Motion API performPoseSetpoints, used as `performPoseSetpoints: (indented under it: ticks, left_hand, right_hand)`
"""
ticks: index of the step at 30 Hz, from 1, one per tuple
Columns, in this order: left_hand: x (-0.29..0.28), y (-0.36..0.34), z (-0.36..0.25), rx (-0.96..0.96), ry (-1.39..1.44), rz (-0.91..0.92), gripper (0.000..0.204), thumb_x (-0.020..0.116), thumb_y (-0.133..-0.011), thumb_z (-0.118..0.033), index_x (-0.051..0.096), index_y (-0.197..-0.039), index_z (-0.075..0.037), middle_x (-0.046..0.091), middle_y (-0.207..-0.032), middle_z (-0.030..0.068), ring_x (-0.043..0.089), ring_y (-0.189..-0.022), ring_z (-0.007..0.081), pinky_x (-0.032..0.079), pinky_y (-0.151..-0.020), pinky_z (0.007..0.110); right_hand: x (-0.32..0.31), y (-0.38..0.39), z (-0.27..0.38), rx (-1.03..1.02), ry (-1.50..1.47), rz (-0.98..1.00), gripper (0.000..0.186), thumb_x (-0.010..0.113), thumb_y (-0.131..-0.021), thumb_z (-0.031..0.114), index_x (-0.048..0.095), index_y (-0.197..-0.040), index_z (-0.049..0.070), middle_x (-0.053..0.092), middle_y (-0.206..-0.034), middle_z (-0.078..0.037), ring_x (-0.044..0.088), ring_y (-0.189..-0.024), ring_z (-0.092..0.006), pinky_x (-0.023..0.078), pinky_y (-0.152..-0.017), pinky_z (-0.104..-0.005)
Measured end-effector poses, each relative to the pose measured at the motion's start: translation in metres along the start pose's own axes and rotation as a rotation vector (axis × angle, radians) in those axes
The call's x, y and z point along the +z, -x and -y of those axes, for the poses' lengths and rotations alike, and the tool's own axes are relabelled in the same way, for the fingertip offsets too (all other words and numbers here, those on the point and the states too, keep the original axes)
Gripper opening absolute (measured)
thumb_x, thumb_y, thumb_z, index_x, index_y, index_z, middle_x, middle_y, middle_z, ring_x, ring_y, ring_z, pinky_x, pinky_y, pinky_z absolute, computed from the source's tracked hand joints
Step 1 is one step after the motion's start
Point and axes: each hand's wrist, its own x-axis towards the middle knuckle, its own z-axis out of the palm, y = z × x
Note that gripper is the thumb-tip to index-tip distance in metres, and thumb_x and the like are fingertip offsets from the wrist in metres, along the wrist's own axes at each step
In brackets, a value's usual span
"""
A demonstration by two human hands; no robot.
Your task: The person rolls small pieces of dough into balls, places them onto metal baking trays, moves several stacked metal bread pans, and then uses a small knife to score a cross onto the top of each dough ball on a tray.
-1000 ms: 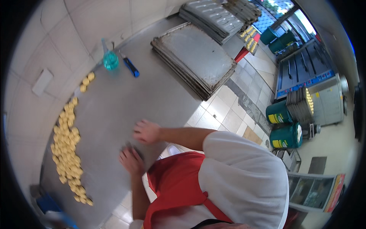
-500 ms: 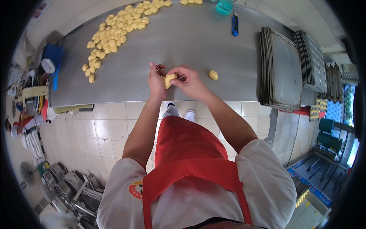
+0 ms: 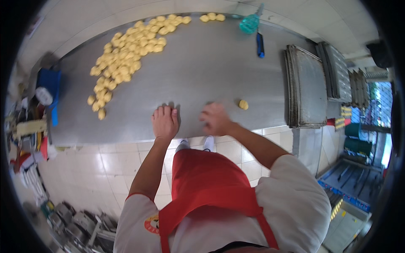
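My left hand is palm down near the steel table's front edge, fingers curled; whatever lies beneath them is hidden. My right hand is motion-blurred and bent downward to its right, contents unclear. A single yellow dough ball sits beyond my right hand's fingers, to the right. Many dough balls form a loose band at the back left, with several more along the back edge. A turquoise container and a blue-handled blade tool lie at the back.
Stacked worn metal trays and more pans fill the table's right end. A blue object stands at the left end. Metal equipment is lower left. Green bins and a blue-trimmed metal unit are at the right.
Half a second ago both hands held a dough piece together; now they are apart and palm down, and that piece is not visible. The view has turned since one second ago.
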Motion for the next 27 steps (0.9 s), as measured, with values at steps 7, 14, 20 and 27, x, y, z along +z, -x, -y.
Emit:
performPoseSetpoints:
  ticks: [7,14,20,27]
  left_hand:
    - [-0.004,-0.091,0.064,0.258,0.201,0.230,0.020,0.062,-0.104,-0.014,0.068,-0.123,-0.009,0.070,-0.114,0.0174,0.064,-0.108,0.0406,0.050,-0.093,0.054]
    - [-0.001,-0.008,0.028,0.230,0.074,0.003,0.033,0.060,-0.104,-0.014,0.067,-0.136,-0.012,0.070,-0.121,0.0159,0.064,-0.114,0.0413,0.047,-0.100,0.057]
    - [0.003,-0.095,0.075,0.298,0.127,0.009,0.018,0.064,-0.102,-0.019,0.072,-0.117,-0.011,0.074,-0.106,0.0112,0.068,-0.099,0.0358,0.052,-0.091,0.053]
    - [0.002,-0.009,0.015,0.212,0.161,-0.034,0.021,0.066,-0.102,-0.021,0.073,-0.119,-0.012,0.075,-0.106,0.0119,0.068,-0.098,0.0386,0.053,-0.092,0.051]
  right_hand:
    - [0.001,-0.053,-0.051,0.087,0.130,-0.249,0.027,0.069,-0.092,0.022,0.070,-0.117,0.014,0.067,-0.108,-0.011,0.062,-0.111,-0.0344,0.046,-0.104,-0.0531]
    - [0.033,0.012,0.039,0.177,0.303,-0.255,0.027,0.068,-0.093,0.018,0.070,-0.119,0.014,0.069,-0.106,-0.012,0.066,-0.104,-0.0359,0.049,-0.098,-0.0525]
    - [0.002,-0.043,-0.024,0.154,0.146,-0.121,0.026,0.068,-0.093,0.018,0.071,-0.118,0.014,0.068,-0.120,-0.010,0.062,-0.116,-0.0333,0.046,-0.104,-0.0530]
    - [0.038,0.035,0.030,0.142,0.315,-0.269,0.027,0.070,-0.090,0.017,0.071,-0.117,0.014,0.068,-0.110,-0.007,0.061,-0.115,-0.0308,0.047,-0.103,-0.0512]
